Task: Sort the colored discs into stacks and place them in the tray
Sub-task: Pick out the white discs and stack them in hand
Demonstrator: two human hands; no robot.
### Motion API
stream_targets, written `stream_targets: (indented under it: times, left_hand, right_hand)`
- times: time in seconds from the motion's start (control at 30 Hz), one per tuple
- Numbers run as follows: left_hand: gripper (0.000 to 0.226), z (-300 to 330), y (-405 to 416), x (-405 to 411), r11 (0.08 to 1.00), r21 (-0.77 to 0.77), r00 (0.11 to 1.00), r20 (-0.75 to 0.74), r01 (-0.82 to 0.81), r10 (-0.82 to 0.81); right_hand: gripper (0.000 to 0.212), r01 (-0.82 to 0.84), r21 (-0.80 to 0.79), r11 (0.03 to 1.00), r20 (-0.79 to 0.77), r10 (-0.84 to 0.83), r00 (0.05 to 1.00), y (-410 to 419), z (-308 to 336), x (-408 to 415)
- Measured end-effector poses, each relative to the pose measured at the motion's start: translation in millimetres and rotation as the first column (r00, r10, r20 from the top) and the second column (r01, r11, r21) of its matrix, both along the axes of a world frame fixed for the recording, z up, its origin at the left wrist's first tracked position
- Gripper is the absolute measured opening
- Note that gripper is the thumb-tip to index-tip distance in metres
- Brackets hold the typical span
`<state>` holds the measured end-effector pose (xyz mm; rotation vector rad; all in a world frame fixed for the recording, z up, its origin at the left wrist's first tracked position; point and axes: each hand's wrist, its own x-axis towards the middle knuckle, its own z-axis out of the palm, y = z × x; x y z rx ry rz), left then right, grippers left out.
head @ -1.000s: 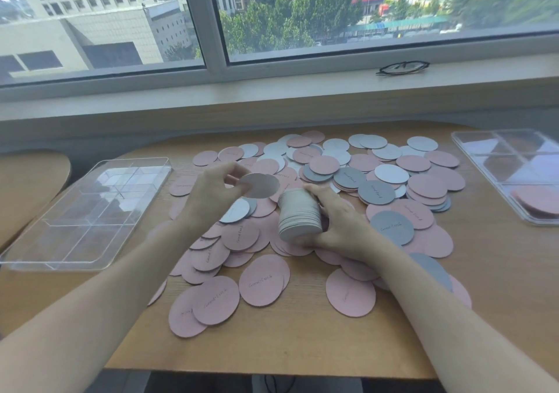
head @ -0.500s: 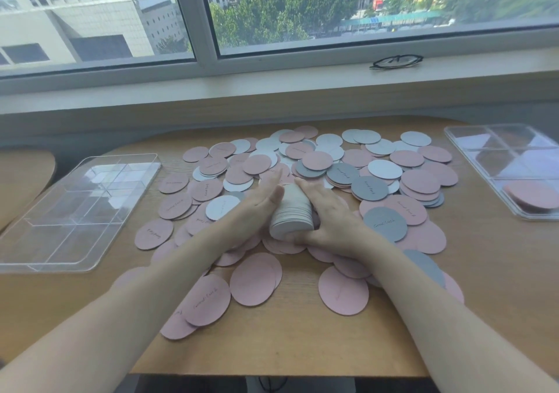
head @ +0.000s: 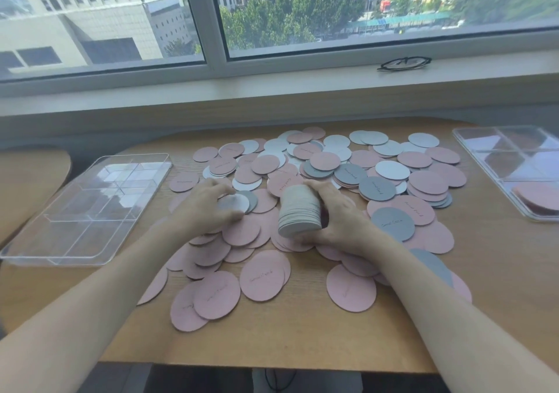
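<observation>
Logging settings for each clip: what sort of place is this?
Probably an upper-floor office or workroom: a wooden table against a wide window overlooking buildings and trees, glasses on the sill, sorting trays either side.

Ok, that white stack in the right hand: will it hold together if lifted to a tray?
Probably only if squeezed: the white disc stack is many loose thin discs, already leaning, so likely to fan or slide. The right hand grips one side only; steadying it from the other side seems wise.

Single head view: looks forward and down, close over table [head: 302, 341]; window [head: 363, 5] beyond; edges somewhat warped, probably wide-angle.
</observation>
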<state>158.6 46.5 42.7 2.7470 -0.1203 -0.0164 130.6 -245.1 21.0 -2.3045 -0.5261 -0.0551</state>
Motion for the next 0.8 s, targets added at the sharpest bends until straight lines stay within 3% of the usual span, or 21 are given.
stream_targets:
  times: [0.23,0.37,0.57,0.8]
  left_hand:
    - [0.031,11.7,2.9,-15.3,0.995,0.102,0.998,0.056,-0.006,0.000]
    - [0.013,20.1,-1.0,-21.3,0.988,-0.156,0.993,0.113,-0.002,0.020]
    - [0.029,26.7,-34.8,-4.7,0.876,-0.480,0.998,0.063,0.053,-0.026]
    - [0.029,15.9,-87.1,2.8,0.828,-0.545,0.983,-0.040,0.129,-0.179]
  right_hand:
    - [0.103,-0.002,-0.008,1.000,-0.020,0.002,1.000,0.4,0.0,-0.8]
    - [0.103,0.011,-0.022,1.000,0.000,-0.011,1.000,0.8,0.8,-0.8]
    - [0.112,0.010,-0.008,1.000,-0.052,-0.010,0.999,2.8,0.6,0.0]
    - [0.122,0.008,0.041,0.999,-0.052,-0.006,0.999,1.0,-2.6,-0.3]
